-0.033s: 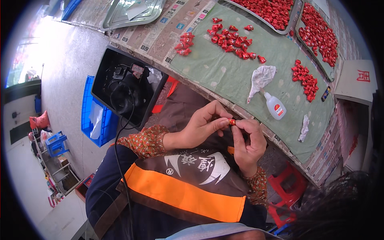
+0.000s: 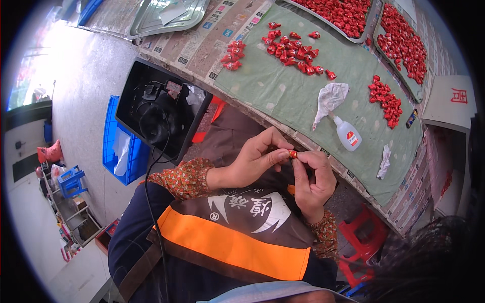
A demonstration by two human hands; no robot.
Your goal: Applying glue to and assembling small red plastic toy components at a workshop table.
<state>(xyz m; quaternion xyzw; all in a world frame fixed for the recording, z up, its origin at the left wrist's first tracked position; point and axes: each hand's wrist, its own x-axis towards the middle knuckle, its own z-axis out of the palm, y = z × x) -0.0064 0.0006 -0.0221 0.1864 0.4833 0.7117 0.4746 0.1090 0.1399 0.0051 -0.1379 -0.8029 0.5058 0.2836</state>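
Observation:
Between my fingertips, just off the table's front edge, is a small glossy red piece [image 2: 293, 154] with a golden tint, too small to name its kind. My left hand [image 2: 257, 156] pinches it from the left with thumb and forefinger. From the right, thumb and forefinger of my right hand [image 2: 314, 182] close on the same piece. Fingertips cover most of it. On the green cloth [image 2: 252, 96] beyond lies a loose group of similar red pieces [image 2: 293, 50], with a short row [image 2: 233, 55] to its left and another heap [image 2: 385, 101] at the right.
A white squeeze bottle [image 2: 347, 134] lies by a crumpled tissue [image 2: 331, 100]. Trays of red pieces [image 2: 338, 15] line the far side; a metal tray [image 2: 151, 25] sits far left. Left of my knees are a black bin [image 2: 129, 108] and a blue crate [image 2: 110, 136]. A cable [image 2: 147, 189] crosses my left arm.

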